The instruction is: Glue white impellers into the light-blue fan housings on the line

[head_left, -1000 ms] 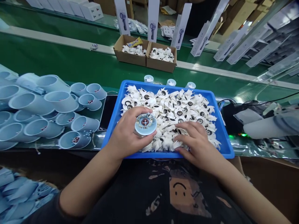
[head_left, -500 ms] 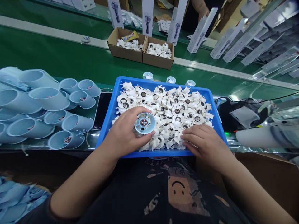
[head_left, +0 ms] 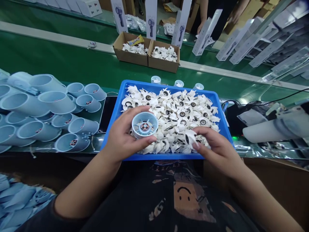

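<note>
My left hand (head_left: 123,132) is wrapped round a light blue fan housing (head_left: 135,130), its round mouth facing up at me. Inside it, a copper-wound motor core (head_left: 145,126) shows at the centre of several spokes. Between the thumb and fingers of my right hand (head_left: 214,145) is a white fan impeller (head_left: 190,138), tilted so its dark hub shows. Both hands are above a blue tray (head_left: 166,157) heaped with loose white impellers (head_left: 169,112).
Light blue housings (head_left: 40,133) lie stacked at the left beside a dark flat device (head_left: 107,111). Beyond the tray stand three small blue cylinders (head_left: 179,83) and two cardboard boxes (head_left: 164,66) of impellers. White printed boxes (head_left: 205,35) line the far side, near another person's hand (head_left: 238,13).
My right hand has lifted an impeller out of the heap. The housing in my left hand has shifted slightly left and tipped, showing more of its inside.
</note>
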Demonstrator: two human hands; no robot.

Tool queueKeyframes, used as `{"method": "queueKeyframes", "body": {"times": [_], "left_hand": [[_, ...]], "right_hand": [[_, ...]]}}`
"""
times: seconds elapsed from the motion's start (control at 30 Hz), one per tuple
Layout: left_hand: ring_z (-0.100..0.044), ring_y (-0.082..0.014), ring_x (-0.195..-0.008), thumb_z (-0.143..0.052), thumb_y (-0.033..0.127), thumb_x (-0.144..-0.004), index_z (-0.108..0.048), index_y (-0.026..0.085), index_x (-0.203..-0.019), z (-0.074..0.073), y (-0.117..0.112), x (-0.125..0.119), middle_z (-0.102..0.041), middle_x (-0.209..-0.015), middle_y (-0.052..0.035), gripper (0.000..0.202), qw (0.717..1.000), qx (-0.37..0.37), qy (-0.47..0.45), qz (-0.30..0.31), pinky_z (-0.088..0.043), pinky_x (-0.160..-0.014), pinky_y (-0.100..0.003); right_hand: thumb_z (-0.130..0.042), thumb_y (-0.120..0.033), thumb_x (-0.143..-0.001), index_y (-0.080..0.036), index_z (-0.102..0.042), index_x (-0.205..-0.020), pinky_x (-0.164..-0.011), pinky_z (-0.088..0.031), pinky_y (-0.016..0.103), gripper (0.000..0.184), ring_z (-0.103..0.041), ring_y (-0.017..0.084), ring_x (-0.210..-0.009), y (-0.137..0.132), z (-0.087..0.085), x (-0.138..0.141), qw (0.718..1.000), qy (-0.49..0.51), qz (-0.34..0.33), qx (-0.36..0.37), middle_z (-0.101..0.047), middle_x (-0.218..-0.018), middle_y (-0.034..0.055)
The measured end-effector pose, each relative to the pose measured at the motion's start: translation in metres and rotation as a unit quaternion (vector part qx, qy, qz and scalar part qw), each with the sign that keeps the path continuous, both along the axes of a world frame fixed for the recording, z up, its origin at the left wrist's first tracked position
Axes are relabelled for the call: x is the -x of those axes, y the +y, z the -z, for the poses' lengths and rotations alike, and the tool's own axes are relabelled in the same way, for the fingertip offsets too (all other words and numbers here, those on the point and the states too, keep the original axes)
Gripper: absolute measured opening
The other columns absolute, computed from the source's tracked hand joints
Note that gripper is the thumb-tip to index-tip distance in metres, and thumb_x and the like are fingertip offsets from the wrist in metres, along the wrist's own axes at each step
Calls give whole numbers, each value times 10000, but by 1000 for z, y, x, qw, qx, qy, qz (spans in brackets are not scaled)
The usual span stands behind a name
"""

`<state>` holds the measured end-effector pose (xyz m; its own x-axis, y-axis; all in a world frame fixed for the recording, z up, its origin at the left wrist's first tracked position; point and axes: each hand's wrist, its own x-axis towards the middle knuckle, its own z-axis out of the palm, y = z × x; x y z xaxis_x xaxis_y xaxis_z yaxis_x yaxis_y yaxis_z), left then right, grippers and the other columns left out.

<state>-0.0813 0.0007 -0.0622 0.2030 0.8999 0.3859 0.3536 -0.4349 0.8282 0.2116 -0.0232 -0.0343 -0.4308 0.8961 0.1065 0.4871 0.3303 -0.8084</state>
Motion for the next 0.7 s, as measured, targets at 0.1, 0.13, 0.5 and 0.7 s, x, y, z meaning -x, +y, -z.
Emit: {"method": "queueKeyframes", "body": {"times": [0.1, 0.13, 0.5, 0.7], "left_hand": [[-621, -299, -1163, -735, 376, -828, -467, 287, -1369, -12, -7, -10, -615, -1310, -84, 610, 995, 17, 71, 68, -509, -1010, -458], [-612, -297, -1176, -731, 366, -828, -456, 285, -1369, -17, -10, -15, -604, -1319, -82, 613, 990, 16, 106, 87, -503, -1020, -453], [-588, -278, -1214, -753, 285, -811, -472, 269, -1291, -28, -19, -48, -621, -1312, -72, 556, 973, -46, 206, 94, -483, -1023, -453], [-643, -273, -1131, -677, 232, -863, -482, 262, -1346, -39, -21, -55, -684, -1237, -73, 522, 962, -138, 217, 91, -476, -973, -455]], "right_hand": [[-617, -355, -968, -303, -601, -1227, -890, -544, 320, 265, -654, 176, -1017, -5, 13, 8, 945, 267, 24, 185, -670, -1145, 29], [-644, -375, -950, -298, -619, -1214, -898, -551, 323, 277, -667, 173, -991, -6, 17, 11, 920, 317, 23, 231, -682, -1129, 29], [-683, -211, -909, -266, -684, -1129, -813, -513, 318, 227, -604, 173, -937, 6, -17, 21, 997, 66, -24, -42, -632, -1026, 39], [-650, -192, -921, -228, -698, -1020, -805, -495, 348, 116, -549, 180, -924, 15, -22, 27, 988, -14, -64, -141, -529, -999, 50]]}}
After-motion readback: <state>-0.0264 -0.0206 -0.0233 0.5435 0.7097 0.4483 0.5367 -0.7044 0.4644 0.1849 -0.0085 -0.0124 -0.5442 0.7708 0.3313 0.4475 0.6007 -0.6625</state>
